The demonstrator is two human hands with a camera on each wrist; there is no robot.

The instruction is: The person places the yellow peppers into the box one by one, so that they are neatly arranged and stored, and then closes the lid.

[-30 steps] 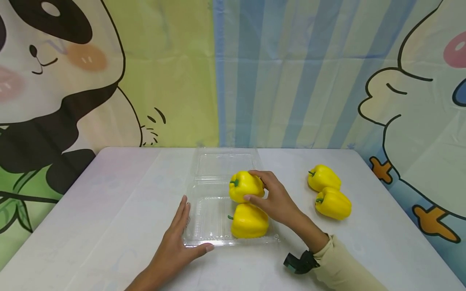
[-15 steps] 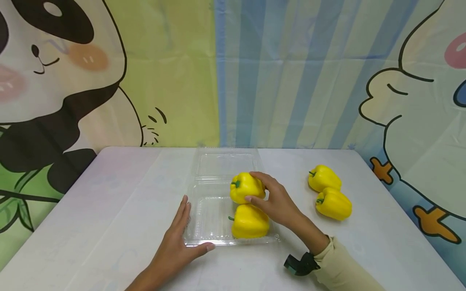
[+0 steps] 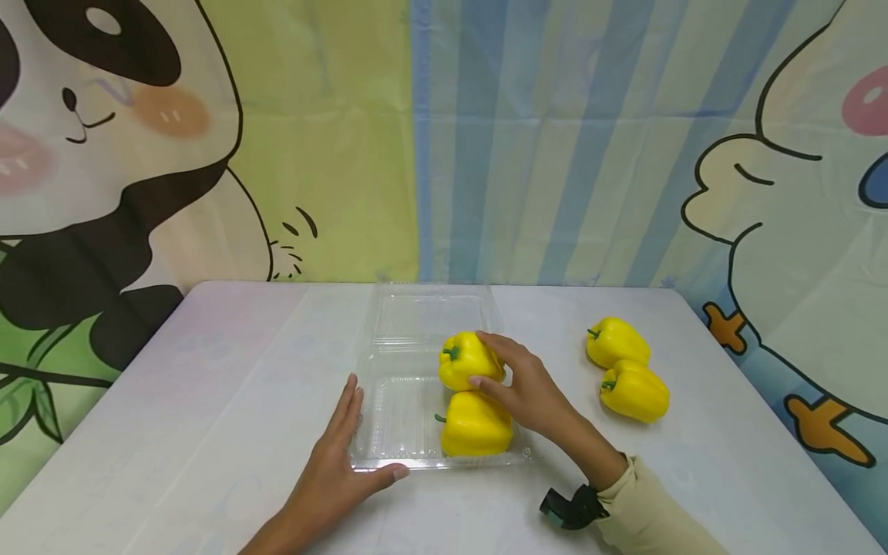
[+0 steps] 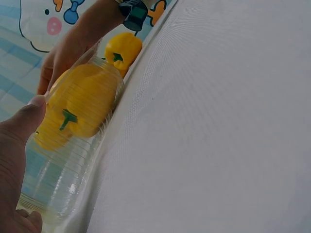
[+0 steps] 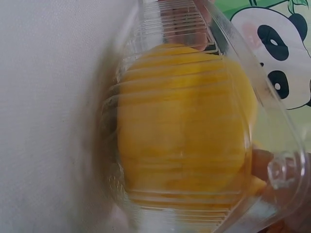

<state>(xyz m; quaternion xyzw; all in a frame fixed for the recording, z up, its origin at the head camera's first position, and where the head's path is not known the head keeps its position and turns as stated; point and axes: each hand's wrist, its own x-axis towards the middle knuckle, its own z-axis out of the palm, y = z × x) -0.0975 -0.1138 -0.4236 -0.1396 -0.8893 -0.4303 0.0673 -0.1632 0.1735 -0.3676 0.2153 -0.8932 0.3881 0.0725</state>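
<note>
In the head view a clear plastic clamshell box point(image 3: 402, 416) lies opened on the table, its lid point(image 3: 432, 314) folded out at the back. Two yellow bell peppers are in its right half, one behind the other. My right hand point(image 3: 530, 387) holds the far bell pepper point(image 3: 461, 366) between thumb and fingers, its green stem pointing left. Just in front of it sits the near bell pepper point(image 3: 477, 425). My left hand point(image 3: 331, 466) rests at the box's left front corner, fingers straight along the side, thumb by the front rim. The right wrist view shows the near pepper point(image 5: 184, 126) through the ribbed wall.
Two more yellow bell peppers, a back one point(image 3: 617, 341) and a front one point(image 3: 634, 391), lie together on the white table point(image 3: 208, 401) to the right. A cartoon-printed curtain point(image 3: 527, 139) hangs behind. A black wrist device point(image 3: 572, 509) is on the right forearm.
My right hand and the bell pepper it holds have shifted very slightly down and nearer. The left hand and the other peppers stay in place.
</note>
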